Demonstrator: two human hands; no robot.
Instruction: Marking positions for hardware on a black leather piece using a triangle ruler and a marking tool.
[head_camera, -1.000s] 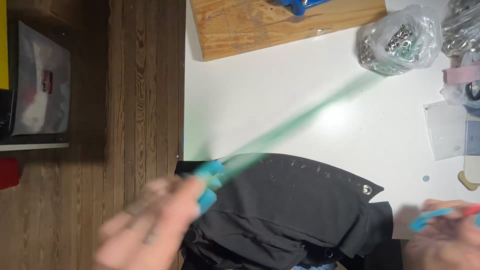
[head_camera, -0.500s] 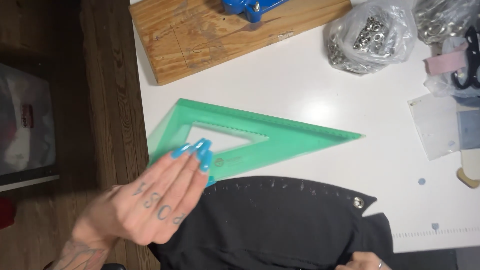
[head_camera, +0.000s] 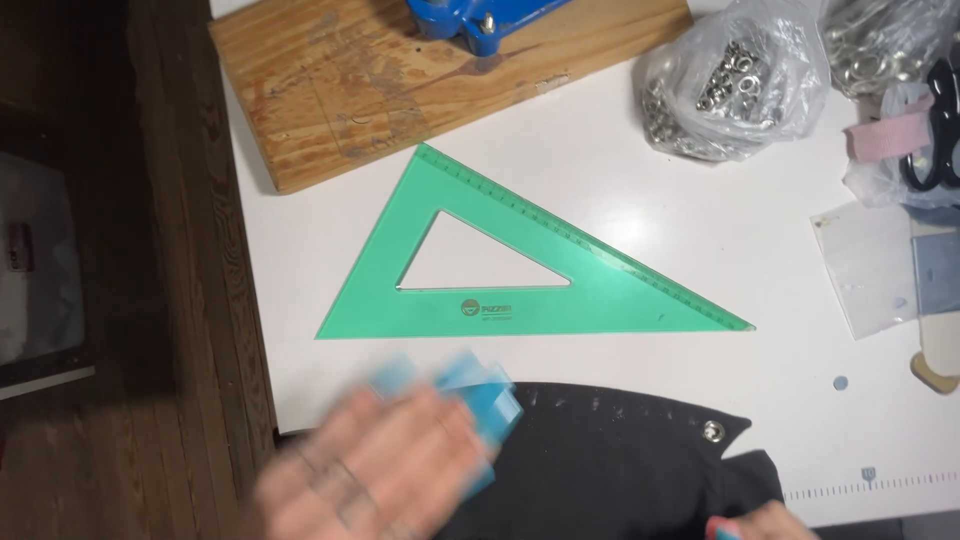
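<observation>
The left hand (head_camera: 375, 470) is lying blurred, fingers spread and clamped on nothing, over the near edge of the black fabric (head_camera: 600, 460); just beyond its fingertips the green set square (head_camera: 520, 300) is lying flat on the white table (head_camera: 640, 180); the right hand (head_camera: 755, 525) is barely showing at the fabric's far corner, its grip impossible to tell.

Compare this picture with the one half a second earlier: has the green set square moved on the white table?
Yes. The green set square has swung and slid right, away from the left hand; one corner now nearly meets the wooden board.
</observation>
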